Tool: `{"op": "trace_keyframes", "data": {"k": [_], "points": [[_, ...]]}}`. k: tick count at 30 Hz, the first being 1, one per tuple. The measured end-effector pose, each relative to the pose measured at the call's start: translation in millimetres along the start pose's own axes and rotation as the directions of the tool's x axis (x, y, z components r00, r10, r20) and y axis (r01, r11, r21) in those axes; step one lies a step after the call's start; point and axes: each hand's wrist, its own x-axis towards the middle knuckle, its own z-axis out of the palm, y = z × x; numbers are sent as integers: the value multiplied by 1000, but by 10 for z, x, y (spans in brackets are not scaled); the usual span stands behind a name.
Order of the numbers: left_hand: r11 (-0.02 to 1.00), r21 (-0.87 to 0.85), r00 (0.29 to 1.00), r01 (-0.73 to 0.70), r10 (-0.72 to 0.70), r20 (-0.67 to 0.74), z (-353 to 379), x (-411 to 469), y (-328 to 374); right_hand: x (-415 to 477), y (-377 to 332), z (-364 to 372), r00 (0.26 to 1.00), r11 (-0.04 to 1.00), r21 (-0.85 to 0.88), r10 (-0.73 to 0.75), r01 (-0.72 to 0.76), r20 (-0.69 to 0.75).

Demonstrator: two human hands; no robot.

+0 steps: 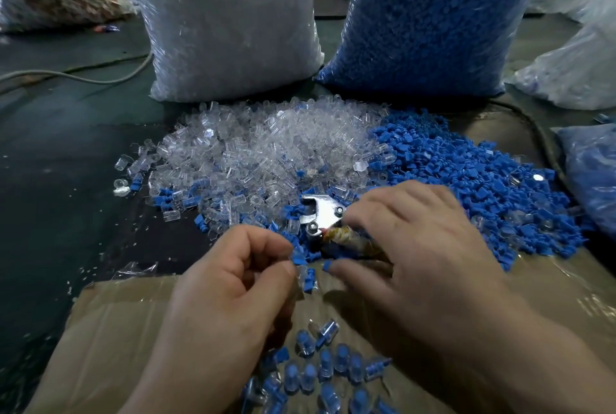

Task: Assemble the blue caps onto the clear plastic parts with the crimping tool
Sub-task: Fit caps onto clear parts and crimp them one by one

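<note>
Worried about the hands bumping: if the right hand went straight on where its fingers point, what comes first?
Probably the blue cap just ahead of the right hand, then the left hand close beyond; depth is unclear.

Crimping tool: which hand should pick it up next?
Right. The right hand lies over the taped handle of the crimping tool, with a fingertip by its metal head. The left hand is busy pinching a blue cap.

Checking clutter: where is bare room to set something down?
Free: dark mat left of the clear parts pile; cardboard left of the left hand. Crowded: around the crimping tool under the right hand, beside the blue caps pile.
</note>
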Motion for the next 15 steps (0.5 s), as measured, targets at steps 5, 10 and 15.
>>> {"op": "trace_keyframes", "data": {"k": [5,10,15], "points": [[954,193,972,-231,237,-9,-1,-61,7,-69,-185,116,964,970,51,-231,240,-132],[950,164,961,-268,275,-27,4,-98,86,-77,-151,62,978,970,128,-202,208,-60],[962,147,973,-230,228,30,-46,-68,136,-89,-199,25,962,944,193,-248,266,-114]]}}
